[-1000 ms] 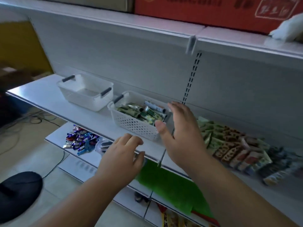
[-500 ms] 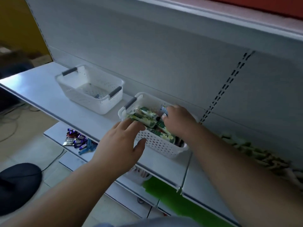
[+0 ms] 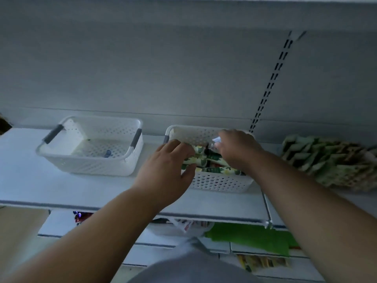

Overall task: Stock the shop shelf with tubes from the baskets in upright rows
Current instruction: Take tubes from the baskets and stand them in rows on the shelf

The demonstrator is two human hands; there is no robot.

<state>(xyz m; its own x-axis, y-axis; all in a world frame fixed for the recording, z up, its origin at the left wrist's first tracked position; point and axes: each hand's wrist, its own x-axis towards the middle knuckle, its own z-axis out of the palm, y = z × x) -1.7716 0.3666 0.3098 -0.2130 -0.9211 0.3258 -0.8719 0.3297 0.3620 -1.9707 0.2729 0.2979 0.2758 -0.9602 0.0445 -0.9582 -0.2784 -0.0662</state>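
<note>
The right hand is inside the right basket, its fingers curled down on the tubes and pinching a small pale one. The left hand reaches over the basket's left edge, fingers on a green flowered tube, thumb spread apart. The tubes lie flat in this basket on the white shelf. To the left stands a second basket, nearly empty. To the right, rows of green packets lean on the shelf.
</note>
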